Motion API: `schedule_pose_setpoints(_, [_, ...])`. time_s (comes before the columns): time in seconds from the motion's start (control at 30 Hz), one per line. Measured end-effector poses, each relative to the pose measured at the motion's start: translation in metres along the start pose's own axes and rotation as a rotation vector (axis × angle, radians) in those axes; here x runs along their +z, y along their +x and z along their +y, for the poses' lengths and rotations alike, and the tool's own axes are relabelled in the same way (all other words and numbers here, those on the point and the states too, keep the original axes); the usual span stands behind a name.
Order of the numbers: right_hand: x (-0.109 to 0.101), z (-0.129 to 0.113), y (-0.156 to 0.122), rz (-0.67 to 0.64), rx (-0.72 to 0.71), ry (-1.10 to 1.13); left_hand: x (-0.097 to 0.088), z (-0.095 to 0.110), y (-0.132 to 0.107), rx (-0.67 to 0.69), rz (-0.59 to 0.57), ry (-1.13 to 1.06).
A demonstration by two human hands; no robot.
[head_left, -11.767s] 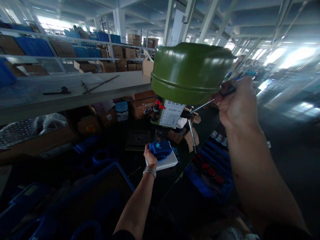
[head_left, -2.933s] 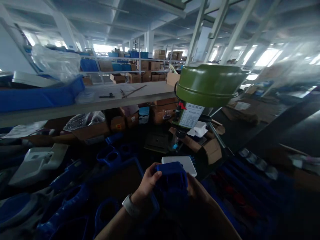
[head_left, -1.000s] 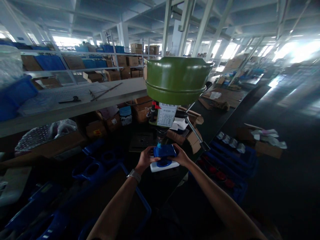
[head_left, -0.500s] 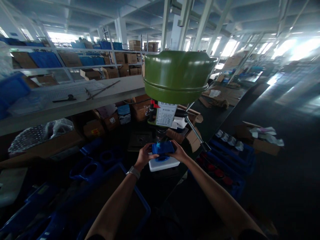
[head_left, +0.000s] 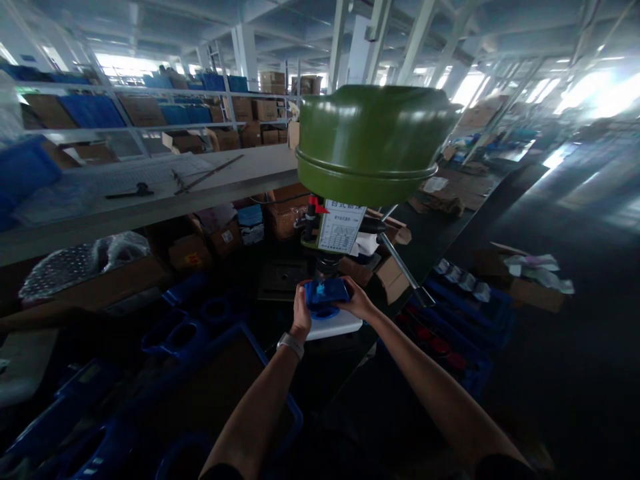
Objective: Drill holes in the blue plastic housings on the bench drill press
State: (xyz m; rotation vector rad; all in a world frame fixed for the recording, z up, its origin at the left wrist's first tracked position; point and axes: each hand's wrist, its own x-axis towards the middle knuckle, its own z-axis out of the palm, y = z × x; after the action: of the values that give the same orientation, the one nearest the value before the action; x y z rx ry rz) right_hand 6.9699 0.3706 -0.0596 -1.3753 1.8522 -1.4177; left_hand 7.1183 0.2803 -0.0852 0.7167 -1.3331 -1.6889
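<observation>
A glossy blue housing (head_left: pixel 330 292) sits under the chuck (head_left: pixel 327 263) of a green bench drill press (head_left: pixel 370 147). Beneath the housing is a white block (head_left: pixel 337 325). My left hand (head_left: pixel 301 313) is closed on the housing's left side, fingers mostly behind it. On its right side my right hand (head_left: pixel 357 299) grips the corner. A lighter blue patch shows on top of the housing, right below the chuck; whether the bit touches it I cannot tell. The press's feed lever (head_left: pixel 405 267) slants down to the right, with neither hand on it.
At the lower left lie several blue castings (head_left: pixel 180 337) beside a blue-rimmed tray (head_left: pixel 255 343). Blue crates (head_left: pixel 480 320) with red and silver parts stand to the right. A shelf bench (head_left: pixel 225 177) runs behind on the left, with cardboard boxes (head_left: pixel 225 237) under it.
My left hand has turned more upright along the housing's left side, its forearm swinging right. The right hand keeps its grip. The view has shifted slightly.
</observation>
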Motion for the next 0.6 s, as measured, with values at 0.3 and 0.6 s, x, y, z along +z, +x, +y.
schedule_pose_setpoints(0.3, [0.002,-0.005,-0.002,-0.037,0.054,0.04,0.018,-0.012,0.007,0.076,0.258,0.04])
schedule_pose_setpoints(0.6, [-0.063,-0.032,-0.011,0.13,0.18,0.164,0.023,-0.01,0.003,0.122,0.242,0.056])
